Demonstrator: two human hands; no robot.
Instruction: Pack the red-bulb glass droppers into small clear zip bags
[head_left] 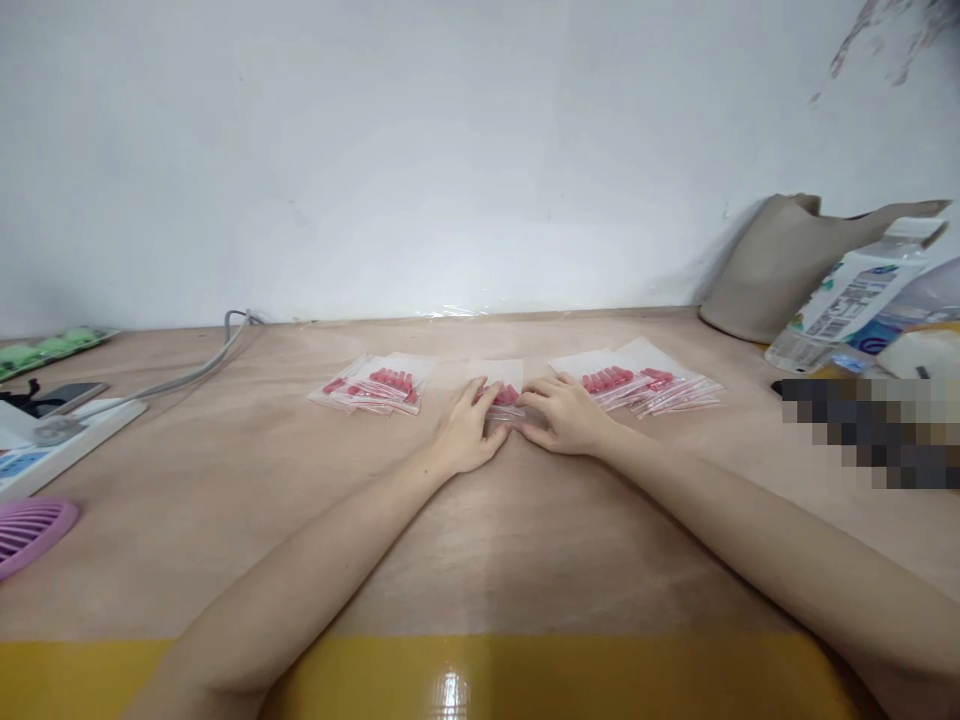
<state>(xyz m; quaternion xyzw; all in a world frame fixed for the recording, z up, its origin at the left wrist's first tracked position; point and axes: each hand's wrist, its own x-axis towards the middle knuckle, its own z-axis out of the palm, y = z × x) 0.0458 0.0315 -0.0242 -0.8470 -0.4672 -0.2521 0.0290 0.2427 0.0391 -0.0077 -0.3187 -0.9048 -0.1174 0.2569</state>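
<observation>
A small clear plastic bag (495,369) with several red pieces inside lies flat on the table in front of me. My left hand (466,432) is at its left side, fingers bent over the bag and thumb at its near edge. From the other side my right hand (568,415) grips the near right corner, with curled fingers. The two thumbs almost meet at that near edge, which they partly hide. To the left lies a pile of similar filled bags (379,382). Just beyond my right hand is another fanned-out pile of bags (637,378).
A wall (480,160) rises behind the wooden table (420,560). At the right stand a grey-brown container (757,270) and a labelled plastic bottle (847,300). At the left are a white power strip (90,440), a grey cable (187,376), a green-filled pack (49,350) and a purple slatted object (34,535).
</observation>
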